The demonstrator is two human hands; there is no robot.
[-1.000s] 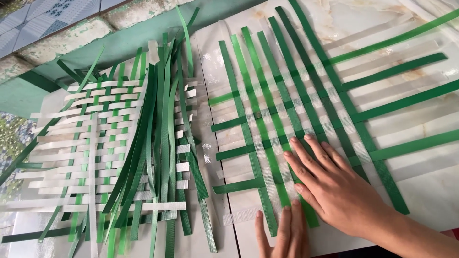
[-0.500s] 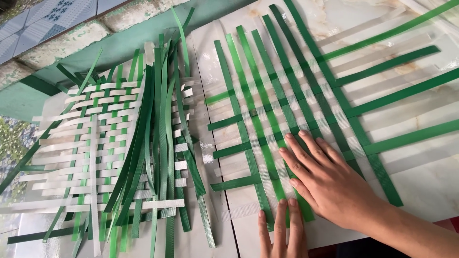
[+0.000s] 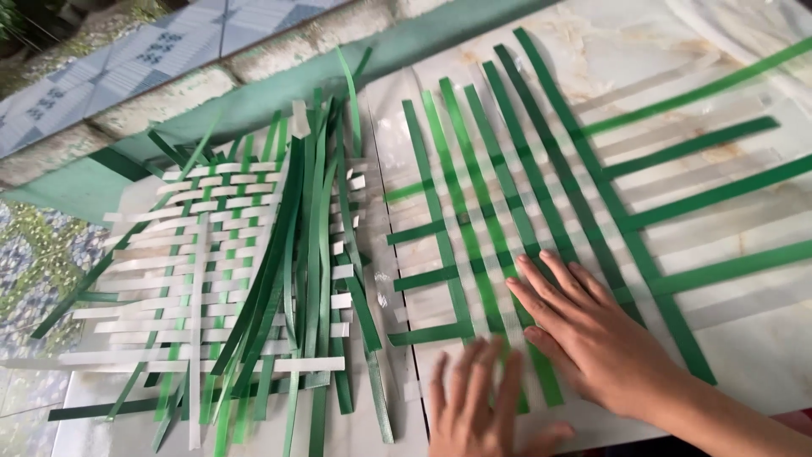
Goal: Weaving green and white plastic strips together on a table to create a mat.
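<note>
A loose weave of green and white flat strips (image 3: 541,195) lies on the pale marble-like floor tile. My right hand (image 3: 592,334) rests flat on its near part, fingers spread and pointing left across the green strips. My left hand (image 3: 478,410) lies flat just in front of it at the near edge, fingers pointing away, slightly blurred. Neither hand holds anything.
To the left lies a finished green and white woven mat (image 3: 211,288) with a bundle of loose green strips (image 3: 313,245) piled on it. A green-painted ledge (image 3: 254,97) and a stone kerb run along the far side. Patterned ground (image 3: 34,262) shows at far left.
My left hand has come further into view and slid forward onto the weave's near edge. My right hand has stayed pressed flat on the strips.
</note>
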